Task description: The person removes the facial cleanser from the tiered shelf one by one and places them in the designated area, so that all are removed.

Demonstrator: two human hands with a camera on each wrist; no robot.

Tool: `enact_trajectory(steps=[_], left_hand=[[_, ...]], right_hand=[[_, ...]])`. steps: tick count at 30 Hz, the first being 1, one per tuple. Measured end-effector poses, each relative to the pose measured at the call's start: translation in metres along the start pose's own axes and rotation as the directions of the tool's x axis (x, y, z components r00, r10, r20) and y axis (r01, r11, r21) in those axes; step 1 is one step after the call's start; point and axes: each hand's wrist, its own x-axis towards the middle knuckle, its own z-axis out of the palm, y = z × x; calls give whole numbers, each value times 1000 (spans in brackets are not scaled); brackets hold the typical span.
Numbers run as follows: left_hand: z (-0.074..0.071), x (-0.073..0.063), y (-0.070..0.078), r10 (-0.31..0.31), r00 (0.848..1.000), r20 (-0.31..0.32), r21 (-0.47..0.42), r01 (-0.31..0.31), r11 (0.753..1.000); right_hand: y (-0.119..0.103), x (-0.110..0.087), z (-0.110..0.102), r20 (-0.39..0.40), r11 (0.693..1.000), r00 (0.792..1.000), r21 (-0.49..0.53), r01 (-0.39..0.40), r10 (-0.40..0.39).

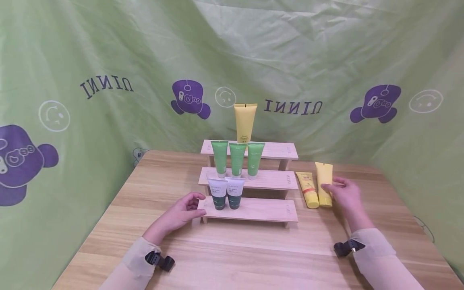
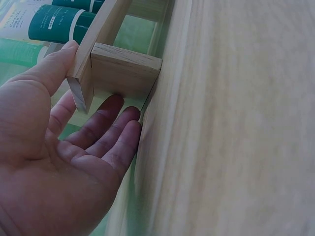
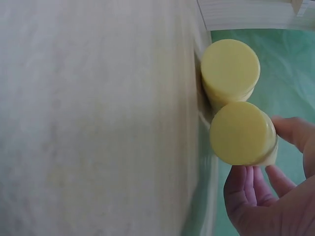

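A three-tier wooden display stand (image 1: 261, 210) stands on the table. My left hand (image 1: 183, 209) is at the left end of its lowest step, holding that end. In the left wrist view the thumb lies at the board's upper edge, with fingers curled by the leg (image 2: 125, 71). My right hand (image 1: 346, 195) grips a yellow squeeze tube (image 1: 324, 179) between thumb and fingers, its cap (image 3: 241, 133) facing the wrist camera. Beside it on the left lies another yellow tube (image 1: 307, 187) with a red band, its cap (image 3: 230, 66) close to the gripped one's.
One yellow tube (image 1: 245, 121) stands on the top step. Three green tubes, one of them the middle tube (image 1: 237, 157), stand on the middle step. The bottom step bears two white-and-dark-green tubes, including the right one (image 1: 235, 193). Behind the table (image 1: 232, 257) hangs a green printed curtain (image 1: 290, 52).
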Motion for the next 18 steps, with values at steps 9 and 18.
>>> enact_trajectory(steps=[9,18], left_hand=[[-1,0,-1,11,1000,8,-4,-11,1000],[-1,-2,3,14,1000,14,13,-14,1000]], right_hand=[[8,3,2,28,999,1000,-45,5,-4],[12,6,1,50,997,999,-82,8,-4]])
